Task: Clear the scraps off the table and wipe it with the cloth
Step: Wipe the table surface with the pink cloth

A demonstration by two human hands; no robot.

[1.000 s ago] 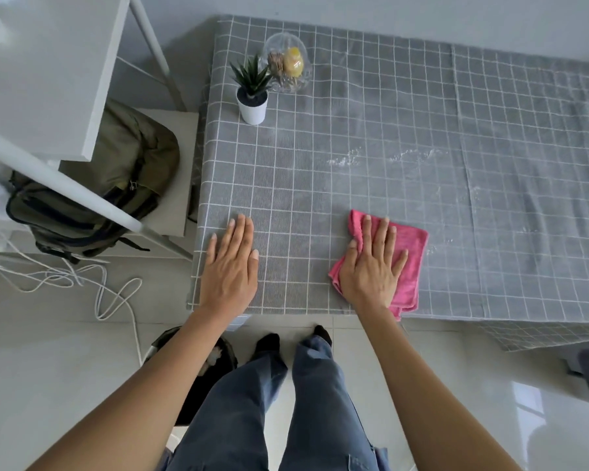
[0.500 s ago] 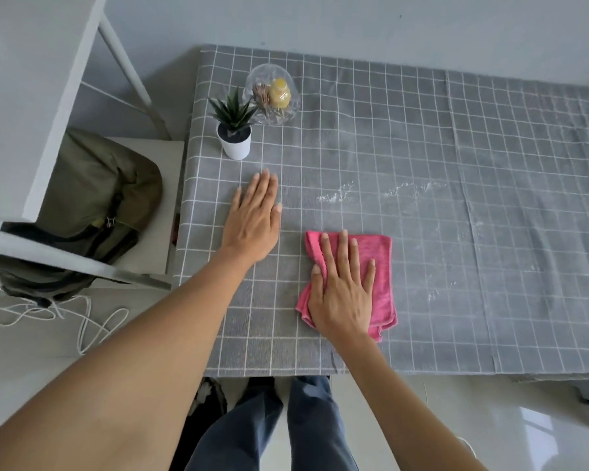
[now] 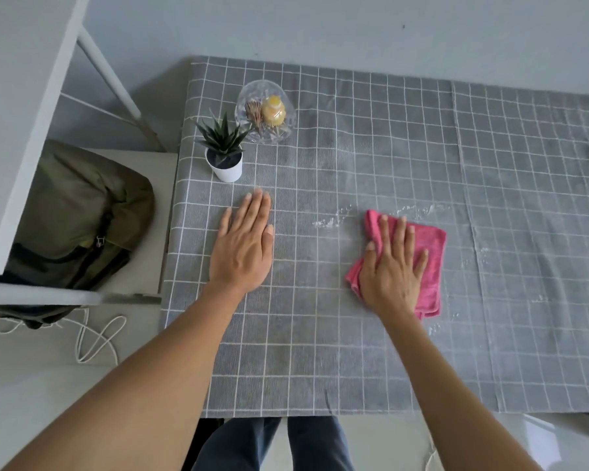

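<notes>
On the grey checked tablecloth (image 3: 371,351), my right hand (image 3: 393,266) lies flat with fingers spread on top of the folded pink cloth (image 3: 429,253), pressing it to the table rather than gripping it; the cloth shows past my fingertips at 12 o'clock and along my hand's 3 o'clock side. At 9 o'clock from it, well apart, my left hand (image 3: 244,246) rests palm down on the bare fabric, fingers straight and close together, holding nothing. White crumbs (image 3: 330,220) streak the cloth-covered table just off the pink cloth's 10 o'clock corner, with a second thin line of scraps (image 3: 419,209) at its 12 o'clock edge and fainter specks trailing down its 3 o'clock side. At 12 o'clock from my left hand stands a small potted succulent (image 3: 224,154) in a white pot, and just beyond it, at 1 o'clock, a cut-glass dish (image 3: 266,115) holding a yellow item and what look like toothpicks. An olive backpack (image 3: 79,212) sits at 9 o'clock, off the table.
</notes>
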